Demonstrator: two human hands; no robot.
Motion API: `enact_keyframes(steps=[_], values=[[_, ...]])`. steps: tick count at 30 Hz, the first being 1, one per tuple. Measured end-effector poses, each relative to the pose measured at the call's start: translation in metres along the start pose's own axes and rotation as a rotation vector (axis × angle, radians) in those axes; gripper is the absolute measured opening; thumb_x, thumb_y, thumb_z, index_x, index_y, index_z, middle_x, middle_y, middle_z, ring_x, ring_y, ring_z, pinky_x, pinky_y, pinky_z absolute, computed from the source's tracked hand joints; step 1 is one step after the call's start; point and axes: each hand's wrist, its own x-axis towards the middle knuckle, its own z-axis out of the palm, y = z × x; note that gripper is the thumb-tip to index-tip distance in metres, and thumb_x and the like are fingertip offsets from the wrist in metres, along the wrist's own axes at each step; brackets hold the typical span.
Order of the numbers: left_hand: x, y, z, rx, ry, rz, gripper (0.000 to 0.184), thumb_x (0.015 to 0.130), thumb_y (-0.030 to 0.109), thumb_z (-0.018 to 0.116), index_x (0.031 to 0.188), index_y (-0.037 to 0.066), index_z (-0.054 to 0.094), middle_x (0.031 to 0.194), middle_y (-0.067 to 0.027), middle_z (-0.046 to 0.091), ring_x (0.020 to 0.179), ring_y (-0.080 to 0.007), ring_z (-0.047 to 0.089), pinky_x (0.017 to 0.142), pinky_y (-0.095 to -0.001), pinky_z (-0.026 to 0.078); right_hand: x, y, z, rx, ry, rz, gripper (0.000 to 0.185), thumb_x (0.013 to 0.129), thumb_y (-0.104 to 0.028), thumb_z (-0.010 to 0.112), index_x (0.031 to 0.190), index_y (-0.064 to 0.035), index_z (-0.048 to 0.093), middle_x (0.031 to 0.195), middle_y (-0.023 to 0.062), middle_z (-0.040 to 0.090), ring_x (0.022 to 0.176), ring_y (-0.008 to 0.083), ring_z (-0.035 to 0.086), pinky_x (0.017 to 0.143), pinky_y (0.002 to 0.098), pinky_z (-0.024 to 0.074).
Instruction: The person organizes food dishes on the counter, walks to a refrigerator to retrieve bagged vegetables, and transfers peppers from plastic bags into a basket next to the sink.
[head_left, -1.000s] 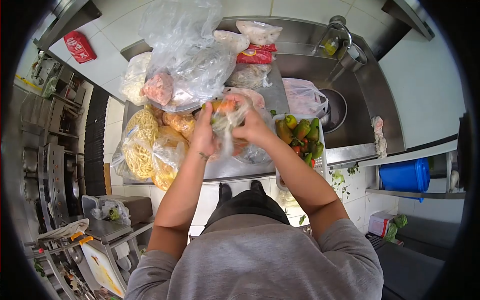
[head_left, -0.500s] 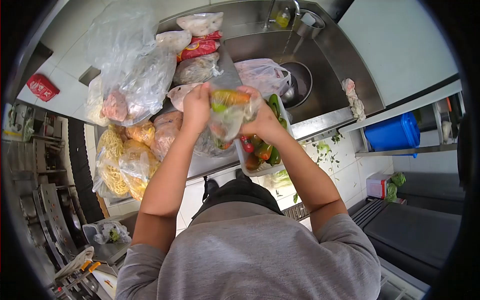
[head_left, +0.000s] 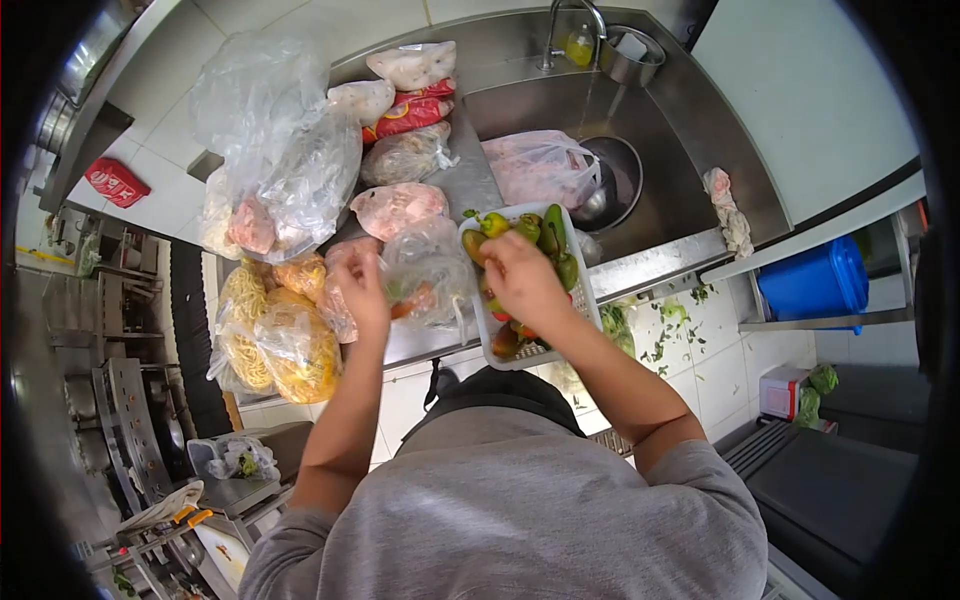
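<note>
Over the white plastic basket of green and red peppers, my right hand is closed with its fingers curled. A yellow-green pepper lies just beyond its fingertips; whether anything is inside the fingers is hidden. My left hand has its fingers pinched together above the bagged pink meat, and what they hold, if anything, cannot be made out. Between the hands lies a clear plastic bag on the steel counter, with an orange-red piece showing near its lower part.
Bagged noodles, bagged meats and red packets crowd the counter's left side. In the steel sink are a bag of pink meat and a round pan under running water. A cloth hangs on the sink's edge.
The clear bag with peppers that both hands held has gone from between them. My hands have moved apart and lower, the right over the basket. A yellow-green pepper now shows at the basket's top.
</note>
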Motion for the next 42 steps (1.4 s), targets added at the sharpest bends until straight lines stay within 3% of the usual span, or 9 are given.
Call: enact_keyframes(steps=[4, 9, 14, 18, 22, 25, 30, 38, 42], values=[[-0.046, -0.015, -0.003, 0.390, -0.187, 0.079, 0.052, 0.082, 0.032, 0.070, 0.117, -0.002, 0.051, 0.102, -0.0128, 0.058, 0.088, -0.0201, 0.056, 0.077, -0.0306, 0.045, 0.005, -0.011, 0.056, -0.157, -0.324, 0.134, 0.017, 0.080, -0.014, 0.061, 0.090, -0.0006, 0.061, 0.087, 0.0167, 0.061, 0.086, 0.0358, 0.059, 0.075, 0.0429, 0.0476], [-0.042, -0.019, -0.017, -0.675, -0.291, -0.876, 0.041, 0.088, 0.021, 0.063, 0.124, 0.005, 0.050, 0.113, -0.0122, 0.058, 0.103, -0.0234, 0.056, 0.083, -0.0299, 0.047, 0.035, -0.034, 0.082, 0.317, -0.131, -0.285, 0.013, 0.079, -0.014, 0.063, 0.085, -0.0026, 0.060, 0.084, 0.0146, 0.060, 0.078, 0.0344, 0.060, 0.069, 0.0416, 0.0474], [-0.026, 0.016, -0.028, -1.435, -0.388, -0.829, 0.049, 0.091, 0.009, 0.053, 0.138, 0.009, 0.039, 0.132, -0.0093, 0.050, 0.113, -0.0217, 0.054, 0.097, -0.0352, 0.045, 0.027, -0.066, 0.052, 0.421, -0.644, -0.221, 0.016, 0.080, -0.015, 0.066, 0.089, -0.0033, 0.062, 0.082, 0.0120, 0.060, 0.074, 0.0271, 0.061, 0.066, 0.0363, 0.0484], [-0.010, 0.055, -0.024, -1.196, -0.457, -0.613, 0.065, 0.083, -0.005, 0.051, 0.143, 0.012, 0.035, 0.139, -0.0070, 0.044, 0.115, -0.0201, 0.052, 0.095, -0.0329, 0.045, 0.056, -0.055, 0.007, 0.197, 0.102, 0.017, 0.041, 0.082, -0.014, 0.066, 0.120, -0.0043, 0.053, 0.109, 0.0104, 0.061, 0.096, 0.0182, 0.059, 0.078, 0.0316, 0.0489], [0.001, 0.111, -0.001, -0.732, -0.767, -0.399, 0.068, 0.081, -0.010, 0.052, 0.143, 0.011, 0.036, 0.135, -0.0061, 0.047, 0.113, -0.0136, 0.052, 0.088, -0.0246, 0.046, 0.068, -0.018, 0.008, 0.722, -0.177, 0.229, 0.054, 0.082, -0.008, 0.066, 0.132, -0.0073, 0.045, 0.118, 0.0092, 0.057, 0.103, 0.0169, 0.056, 0.085, 0.0297, 0.0469], [0.008, 0.126, 0.017, -0.443, -0.722, -0.092, 0.055, 0.084, -0.007, 0.053, 0.137, 0.008, 0.046, 0.127, -0.0068, 0.055, 0.105, -0.0108, 0.055, 0.082, -0.0237, 0.047, 0.065, -0.006, -0.031, 1.309, -0.120, 0.392, 0.057, 0.078, -0.004, 0.067, 0.131, -0.0071, 0.044, 0.110, 0.0093, 0.059, 0.096, 0.0172, 0.059, 0.081, 0.0321, 0.0491], [0.012, 0.132, 0.036, -0.168, -0.515, 0.205, 0.027, 0.091, 0.000, 0.051, 0.116, 0.000, 0.060, 0.101, -0.0085, 0.067, 0.089, -0.0097, 0.059, 0.083, -0.0222, 0.045, 0.042, 0.024, -0.049, 1.450, -0.019, 0.548, 0.058, 0.079, -0.005, 0.068, 0.131, -0.0062, 0.044, 0.107, 0.0093, 0.059, 0.095, 0.0187, 0.061, 0.079, 0.0308, 0.0500], [-0.004, 0.144, 0.037, -1.293, -1.065, -0.856, 0.035, 0.092, 0.018, 0.051, 0.124, 0.003, 0.053, 0.123, -0.0155, 0.054, 0.113, -0.0256, 0.054, 0.097, -0.0328, 0.043, 0.003, 0.045, -0.068, 1.312, 0.080, 0.615, 0.052, 0.082, -0.007, 0.064, 0.132, -0.0082, 0.047, 0.112, 0.0085, 0.054, 0.101, 0.0191, 0.058, 0.084, 0.0321, 0.0497], [-0.003, 0.171, 0.041, -1.195, -1.007, -0.908, 0.039, 0.088, 0.013, 0.057, 0.126, 0.004, 0.051, 0.128, -0.0167, 0.050, 0.113, -0.0268, 0.053, 0.097, -0.0336, 0.043, 0.006, 0.032, -0.067, 1.376, 0.018, 0.721, 0.054, 0.082, -0.007, 0.064, 0.133, -0.0080, 0.046, 0.119, 0.0084, 0.052, 0.101, 0.0209, 0.058, 0.083, 0.0337, 0.0505]])
